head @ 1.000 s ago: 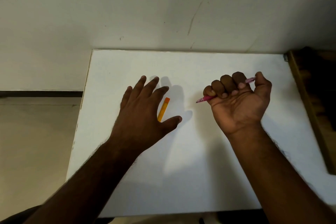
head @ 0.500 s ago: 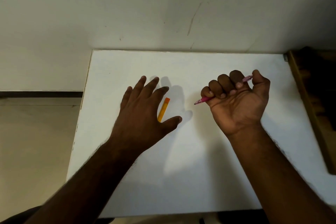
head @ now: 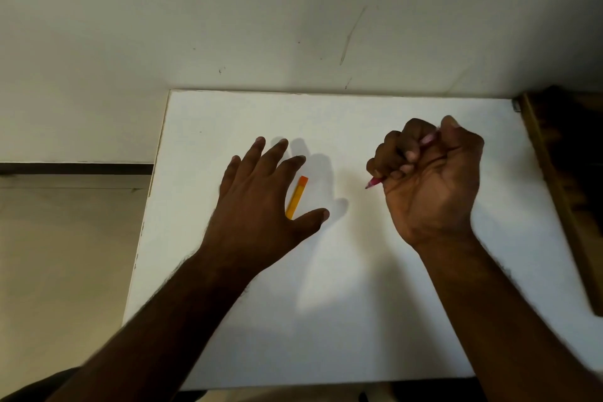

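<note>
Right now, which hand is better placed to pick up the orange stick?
Left. The left hand is open, and the orange stick lies on the table between its forefinger and thumb. The right hand is farther off and grips a pink pen.

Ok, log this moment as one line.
right hand: grips pink pen | left hand: fingers spread | orange stick: on table, partly under left hand
</note>
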A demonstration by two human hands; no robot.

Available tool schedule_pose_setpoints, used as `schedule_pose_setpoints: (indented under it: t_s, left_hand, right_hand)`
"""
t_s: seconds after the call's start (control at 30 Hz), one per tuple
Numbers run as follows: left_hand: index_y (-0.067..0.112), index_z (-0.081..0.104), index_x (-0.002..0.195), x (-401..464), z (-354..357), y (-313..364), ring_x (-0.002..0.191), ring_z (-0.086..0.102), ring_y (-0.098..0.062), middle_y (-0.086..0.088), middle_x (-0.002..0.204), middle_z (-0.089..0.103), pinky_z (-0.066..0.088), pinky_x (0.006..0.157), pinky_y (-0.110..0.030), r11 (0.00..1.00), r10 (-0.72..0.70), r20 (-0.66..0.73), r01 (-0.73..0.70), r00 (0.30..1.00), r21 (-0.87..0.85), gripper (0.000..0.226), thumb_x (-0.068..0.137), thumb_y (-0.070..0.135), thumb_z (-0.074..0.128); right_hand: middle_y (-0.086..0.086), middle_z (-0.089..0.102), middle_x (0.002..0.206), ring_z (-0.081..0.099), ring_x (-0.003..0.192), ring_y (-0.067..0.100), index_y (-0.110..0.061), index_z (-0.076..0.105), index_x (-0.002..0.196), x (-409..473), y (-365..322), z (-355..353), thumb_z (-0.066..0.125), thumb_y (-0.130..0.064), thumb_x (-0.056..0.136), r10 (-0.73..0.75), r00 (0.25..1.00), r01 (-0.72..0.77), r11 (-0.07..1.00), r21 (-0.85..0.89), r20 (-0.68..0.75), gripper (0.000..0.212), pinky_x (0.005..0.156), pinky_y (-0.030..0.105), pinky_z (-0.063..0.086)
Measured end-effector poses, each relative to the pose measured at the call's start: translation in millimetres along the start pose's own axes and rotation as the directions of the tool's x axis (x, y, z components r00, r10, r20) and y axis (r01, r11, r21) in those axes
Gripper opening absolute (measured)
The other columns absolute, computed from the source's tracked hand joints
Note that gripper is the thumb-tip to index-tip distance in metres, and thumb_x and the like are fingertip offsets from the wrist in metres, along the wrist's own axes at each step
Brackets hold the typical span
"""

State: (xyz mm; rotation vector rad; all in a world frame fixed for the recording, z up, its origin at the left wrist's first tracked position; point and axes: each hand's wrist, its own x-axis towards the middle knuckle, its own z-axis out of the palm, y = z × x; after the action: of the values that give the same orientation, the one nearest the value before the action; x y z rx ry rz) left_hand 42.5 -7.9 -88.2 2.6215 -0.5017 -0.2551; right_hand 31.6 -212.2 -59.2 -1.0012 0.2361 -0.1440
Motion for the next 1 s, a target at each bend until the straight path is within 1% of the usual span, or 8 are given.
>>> schedule_pose_setpoints:
  t_s: [0.1,0.23,0.33,0.4,0.47,0.6,0.83,1.0]
  left_hand:
    - [0.032,0.039,0.148,0.4,-0.3,-0.2,0.155,0.005,-0.019,0.004,0.165,0.022,0.01,0.122,-0.049,1.0,-0.002,0.003,0.002,1.0,-0.001,0.086,0.076,0.078,0.054]
    - [0.032,0.039,0.148,0.4,-0.5,-0.5,0.155,0.005,-0.019,0.004,0.166,0.021,0.01,0.122,-0.049,1.0,-0.004,0.002,0.004,1.0,0.0,0.086,0.076,0.078,0.055]
    - [0.032,0.038,0.148,0.5,-0.4,-0.6,0.155,0.005,-0.019,0.004,0.166,0.021,0.01,0.123,-0.049,1.0,-0.006,0.007,0.006,1.0,0.002,0.087,0.076,0.078,0.054]
    - [0.032,0.039,0.148,0.6,0.0,-0.5,0.155,0.005,-0.019,0.004,0.166,0.021,0.009,0.122,-0.049,1.0,-0.008,0.008,0.008,1.0,0.0,0.087,0.076,0.078,0.055]
    - [0.032,0.038,0.148,0.8,0.6,-0.6,0.155,0.005,-0.018,0.005,0.166,0.021,0.009,0.122,-0.048,1.0,-0.012,0.007,0.012,1.0,0.006,0.087,0.076,0.078,0.055]
    - [0.032,0.039,0.148,0.4,1.3,-0.7,0.155,0.005,-0.018,0.005,0.166,0.021,0.01,0.123,-0.048,1.0,-0.009,0.004,0.009,1.0,0.011,0.086,0.076,0.078,0.056]
    - [0.031,0.039,0.148,0.3,0.0,-0.1,0.155,0.004,-0.018,0.005,0.166,0.021,0.01,0.123,-0.049,1.0,-0.011,0.011,0.011,1.0,0.008,0.086,0.077,0.076,0.057]
    - [0.032,0.039,0.148,-0.1,-1.2,0.3,0.155,0.004,-0.018,0.005,0.166,0.021,0.01,0.123,-0.049,1.0,-0.009,0.008,0.009,1.0,0.001,0.085,0.077,0.075,0.058]
  right_hand:
    - [-0.007,0.039,0.055,0.027,0.055,0.02,-0.022,0.048,0.057,-3.9,4.9,6.2,0.04,-0.043,0.09,-0.064,0.996,0.076,0.975,-0.21,0.066,0.04,0.057,0.034,0.025]
    - [-0.007,0.037,0.054,0.028,0.058,0.021,-0.025,0.049,0.053,-5.9,7.6,7.4,0.041,-0.049,0.081,-0.031,0.993,0.063,0.955,-0.289,0.112,0.038,0.057,0.031,0.029]
    - [-0.006,0.038,0.054,0.03,0.056,0.018,-0.024,0.051,0.053,-4.3,6.8,5.0,0.039,-0.045,0.086,0.025,0.995,-0.005,0.978,-0.207,0.096,0.041,0.057,0.035,0.025]
    - [-0.003,0.035,0.054,0.027,0.055,0.019,-0.012,0.04,0.059,-3.0,6.1,3.1,0.04,-0.038,0.086,0.045,0.997,-0.039,0.996,-0.084,0.069,0.038,0.057,0.037,0.021]
    - [0.0,0.03,0.056,0.019,0.058,0.021,-0.011,0.026,0.068,-1.7,5.5,0.7,0.042,-0.041,0.087,0.046,0.998,-0.047,0.999,0.018,0.049,0.039,0.06,0.04,0.017]
    - [0.003,0.018,0.056,0.014,0.058,0.02,-0.012,0.033,0.059,-0.7,2.8,-2.1,0.037,-0.052,0.09,0.103,0.994,-0.106,0.987,0.118,0.034,0.051,0.059,0.038,0.017]
    - [-0.001,0.022,0.055,0.017,0.057,0.019,-0.016,0.032,0.058,1.9,3.7,-10.5,0.031,-0.054,0.096,0.137,0.991,-0.132,0.963,0.234,-0.002,0.054,0.057,0.034,0.023]
    - [-0.002,0.024,0.053,0.02,0.052,0.017,-0.018,0.031,0.057,3.0,5.5,-13.2,0.039,-0.049,0.089,0.136,0.991,-0.128,0.943,0.307,-0.002,0.045,0.056,0.033,0.029]
